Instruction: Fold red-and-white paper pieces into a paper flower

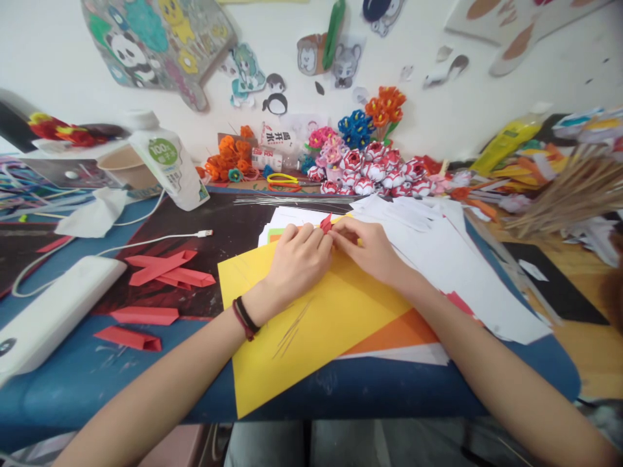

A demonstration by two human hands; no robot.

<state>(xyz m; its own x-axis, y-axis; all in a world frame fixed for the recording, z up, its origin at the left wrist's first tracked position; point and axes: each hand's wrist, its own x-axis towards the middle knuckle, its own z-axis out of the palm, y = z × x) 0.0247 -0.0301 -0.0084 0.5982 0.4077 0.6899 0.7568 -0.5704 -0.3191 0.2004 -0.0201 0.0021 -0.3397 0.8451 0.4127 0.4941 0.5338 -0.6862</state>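
Note:
A small red folded paper piece [326, 224] shows between my two hands, above the top edge of a yellow paper sheet [263, 376]. My left hand [302, 261] is closed, its fingers curled against the piece from the left. From the right, my right hand [368, 248] pinches with thumb and forefinger at the piece's lower edge; its other fingers are bent. Where the fingertips meet the paper is partly hidden. Thin wires [293, 331] lie on the yellow sheet below my left hand. Folded red paper strips [168, 270] lie to the left.
Left are a power bank [63, 311], a white cable [146, 241] and a white bottle [168, 162]. Paper flowers [372, 168] and scissors [283, 181] line the back. White paper sheets [467, 272] and wooden sticks [574, 188] are on the right.

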